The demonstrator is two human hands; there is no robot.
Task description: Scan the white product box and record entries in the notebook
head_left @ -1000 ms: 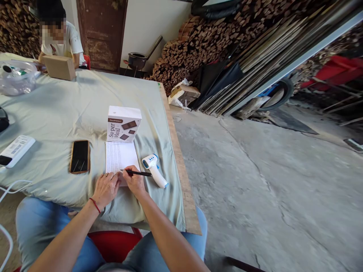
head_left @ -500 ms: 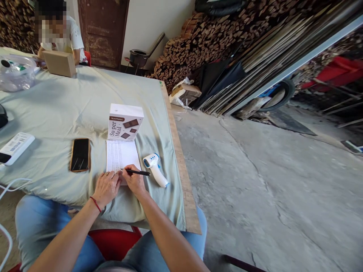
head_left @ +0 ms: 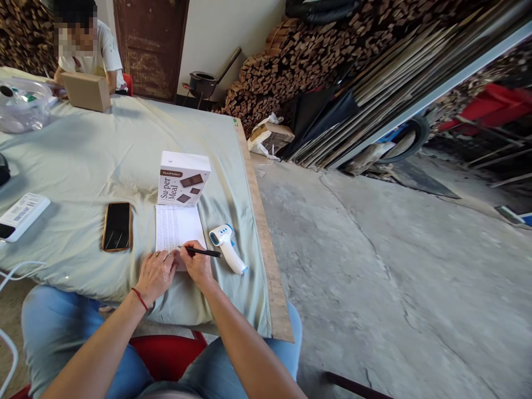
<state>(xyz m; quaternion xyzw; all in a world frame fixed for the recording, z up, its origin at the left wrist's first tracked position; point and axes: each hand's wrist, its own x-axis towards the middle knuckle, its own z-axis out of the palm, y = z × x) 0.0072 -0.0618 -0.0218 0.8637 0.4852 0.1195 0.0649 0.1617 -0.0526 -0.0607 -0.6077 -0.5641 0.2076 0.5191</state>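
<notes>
The right hand's [head_left: 196, 267] thumb and fingers pinch a black pen [head_left: 203, 252], its tip at the rows of handwriting on a white sheet of paper [head_left: 190, 226]; whether it touches is too small to tell. The pen's rear end slants off to the right, toward the thermometer. The left hand [head_left: 157, 275] lies palm down, unclenched, its slightly bent fingers resting on the sheet's near left part, close beside the right. A ring and a red cord bracelet [head_left: 140, 298] show on it. Both forearms reach forward from the lap and converge at the paper, the hands covering its near end.

A NutriMotion "Su-per Meal" box [head_left: 183, 177] stands upright at the sheet's far edge, closing off that side. Just right of the paper lies a white and blue infrared thermometer [head_left: 228, 249], near the table's bare wooden edge [head_left: 266, 244]. A smartphone [head_left: 117, 226] lies left of the sheet on the pale green tablecloth [head_left: 91, 166]; farther left is a white device [head_left: 24, 216]. Across the table, a person [head_left: 108, 61] sits behind a cardboard box [head_left: 87, 91], beside a clear plastic container [head_left: 25, 108].
</notes>
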